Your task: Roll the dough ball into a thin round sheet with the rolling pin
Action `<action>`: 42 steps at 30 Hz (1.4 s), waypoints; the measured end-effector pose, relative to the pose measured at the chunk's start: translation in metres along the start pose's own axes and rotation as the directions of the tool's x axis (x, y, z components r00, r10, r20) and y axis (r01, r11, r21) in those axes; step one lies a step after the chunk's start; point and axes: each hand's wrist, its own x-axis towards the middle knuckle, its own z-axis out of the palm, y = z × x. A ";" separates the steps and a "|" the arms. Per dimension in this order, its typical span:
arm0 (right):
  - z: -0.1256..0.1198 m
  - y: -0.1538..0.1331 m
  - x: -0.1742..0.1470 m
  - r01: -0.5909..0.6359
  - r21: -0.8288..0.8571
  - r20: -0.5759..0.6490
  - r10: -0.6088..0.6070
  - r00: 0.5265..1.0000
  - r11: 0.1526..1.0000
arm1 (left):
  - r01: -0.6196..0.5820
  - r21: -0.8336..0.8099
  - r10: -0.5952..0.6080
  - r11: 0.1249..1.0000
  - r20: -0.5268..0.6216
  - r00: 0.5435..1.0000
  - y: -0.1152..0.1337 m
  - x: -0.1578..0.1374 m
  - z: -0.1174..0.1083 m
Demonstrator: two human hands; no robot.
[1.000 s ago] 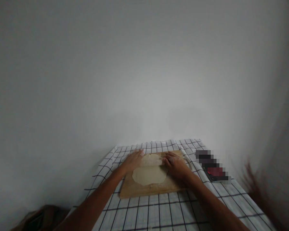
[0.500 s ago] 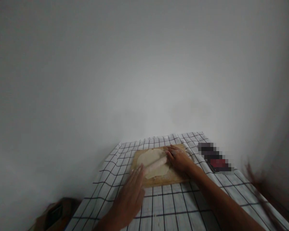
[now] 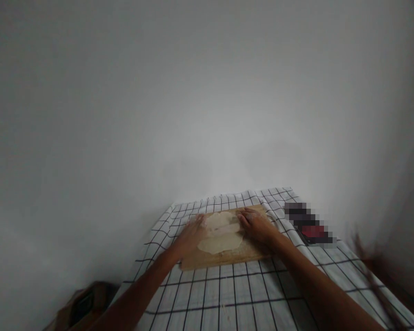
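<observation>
A pale rolling pin (image 3: 224,230) lies across a flat sheet of dough (image 3: 222,243), running nearly left to right. The dough rests on a wooden board (image 3: 207,262). My left hand (image 3: 192,233) is over the pin's left end, its fingers pointing away from me. On the right end sits my right hand (image 3: 257,226), fingers bent over it. Both hands cover the pin's ends, so only its middle shows between them. The dough spreads out on the far and near sides of the pin.
A black-and-white checked cloth (image 3: 207,294) covers the table. To the right lies a dark and red item (image 3: 310,225), blurred into blocks. A brown box-like object (image 3: 86,305) is low at the left. A pale wall (image 3: 207,92) stands behind the table.
My left hand has moved away from me, swinging the pin's left end forward, so the pin lies less slanted. My right hand has barely moved.
</observation>
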 end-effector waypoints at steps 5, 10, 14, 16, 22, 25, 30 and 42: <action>0.000 0.002 0.000 -0.005 -0.019 0.023 0.005 1.000 1.000 | 0.046 -0.009 -0.046 0.999 0.008 0.999 0.003 0.035 0.003; 0.001 0.005 0.001 0.058 -0.060 0.020 -0.057 0.998 0.996 | -0.102 0.026 0.105 0.994 -0.119 0.987 0.001 0.007 0.012; 0.003 0.006 0.003 0.099 -0.091 0.027 -0.097 0.995 0.991 | -0.267 0.151 0.300 0.952 -0.267 0.916 0.012 -0.036 0.016; 0.004 0.009 0.003 0.102 -0.099 0.045 -0.098 0.994 0.990 | -0.265 0.192 0.314 0.945 -0.304 0.900 0.028 -0.060 0.016; 0.006 0.023 0.000 0.286 -0.140 0.192 -0.258 0.947 0.948 | -0.212 0.235 0.276 0.949 -0.289 0.917 0.073 -0.118 0.019; 0.006 0.026 -0.002 0.256 -0.138 0.205 -0.226 0.952 0.957 | -0.217 0.247 0.288 0.944 -0.299 0.910 0.069 -0.117 0.020; 0.008 0.021 -0.004 0.142 -0.138 0.160 -0.119 0.980 0.980 | -0.224 0.253 0.294 0.941 -0.289 0.911 0.036 -0.065 0.018; 0.004 0.011 -0.010 0.191 -0.152 0.246 -0.150 0.958 0.970 | -0.208 0.229 0.270 0.951 -0.282 0.921 0.043 -0.039 0.016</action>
